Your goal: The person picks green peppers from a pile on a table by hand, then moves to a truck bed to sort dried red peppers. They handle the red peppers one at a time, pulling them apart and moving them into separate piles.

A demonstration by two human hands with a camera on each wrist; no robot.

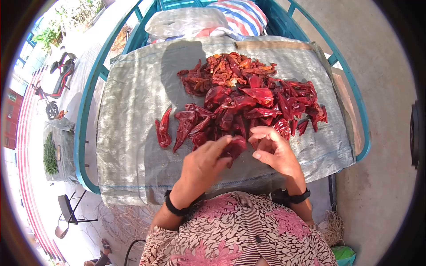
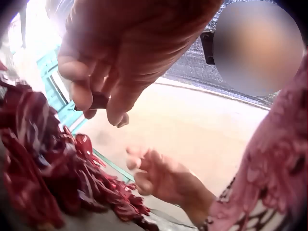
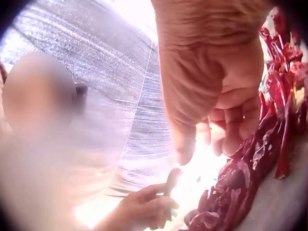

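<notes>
Dried red peppers [image 1: 248, 104] lie in a wide pile on a grey woven sheet [image 1: 128, 119]. In front of the pile, my left hand [image 1: 200, 163] pinches one dark red dried pepper [image 1: 236, 147] between thumb and fingers; most of it is hidden by the hand in the left wrist view. My right hand [image 1: 282, 157] hovers at the pile's near edge with its fingers loosely bent and apart from the thumb. Nothing shows between them in the right wrist view, where the peppers [image 3: 240, 180] lie just beside the fingertips.
A teal metal rail [image 1: 91, 102] curves round the sheet on both sides. Behind the sheet sit a pale sack [image 1: 186, 22] and a striped sack [image 1: 244, 15]. A pair of peppers [image 1: 163, 128] lies apart at the left. A red scooter [image 1: 60, 82] stands farther off.
</notes>
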